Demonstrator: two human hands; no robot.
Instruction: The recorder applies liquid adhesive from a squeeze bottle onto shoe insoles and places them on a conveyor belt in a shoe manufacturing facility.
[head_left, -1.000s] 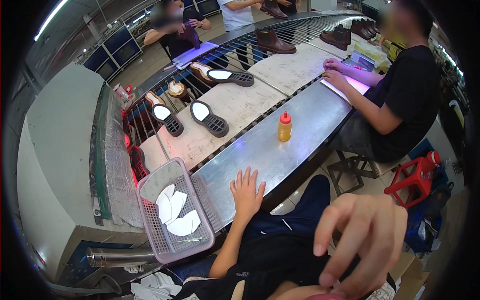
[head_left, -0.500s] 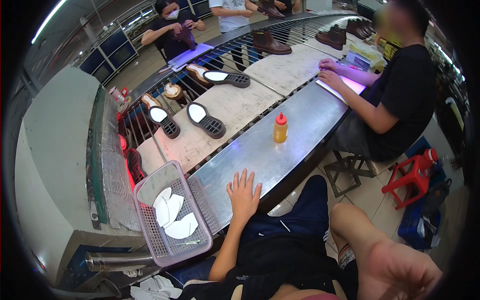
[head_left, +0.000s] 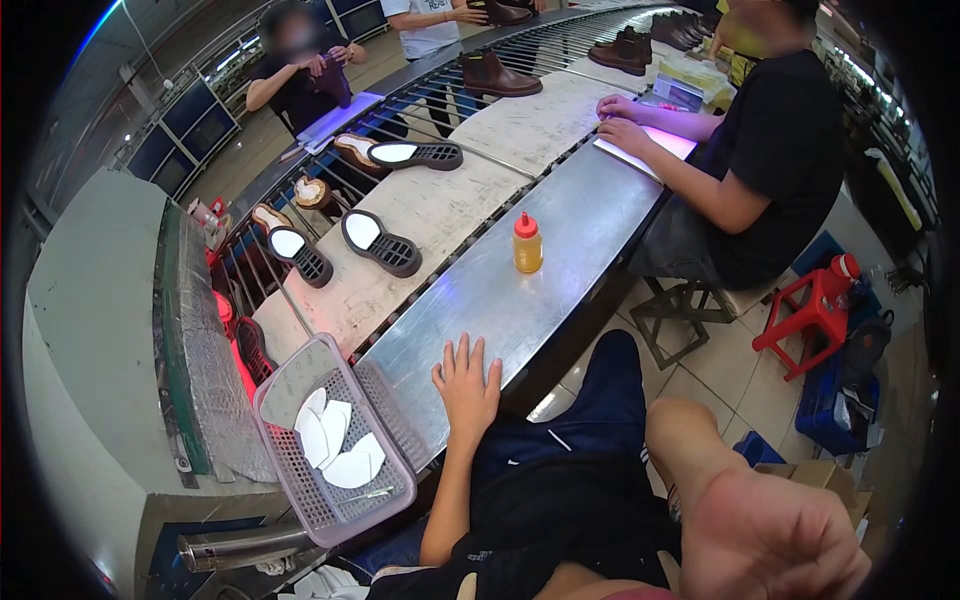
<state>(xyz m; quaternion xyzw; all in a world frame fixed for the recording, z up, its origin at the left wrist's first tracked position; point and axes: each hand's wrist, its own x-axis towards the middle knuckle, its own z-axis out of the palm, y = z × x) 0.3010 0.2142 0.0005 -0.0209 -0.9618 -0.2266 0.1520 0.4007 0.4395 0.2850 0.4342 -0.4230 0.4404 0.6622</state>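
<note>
My left hand [head_left: 467,392] lies palm down on the metal worktop [head_left: 470,300], its fingers spread and holding nothing. To its left is a pale purple mesh basket [head_left: 405,478] with several white cut pieces [head_left: 350,466] inside. A squeeze bottle [head_left: 527,247] with a red cap and yellow liquid stands upright beyond the hand. My right hand [head_left: 775,535] is raised close to the camera at lower right, with the forearm bent up. Its fingers curl inward, and whatever they may hold is hidden.
Shoe soles [head_left: 380,243] with white insets lie on pale boards along the roller conveyor [head_left: 420,100]. Brown boots [head_left: 498,75] stand farther along. A co-worker in black [head_left: 770,170] sits at the right, near a red stool [head_left: 805,318]. More people stand or sit across the conveyor.
The whole view has shifted, so the bottle, soles and co-worker appear farther left. My left hand stays flat on the worktop; my right hand stays raised and curled.
</note>
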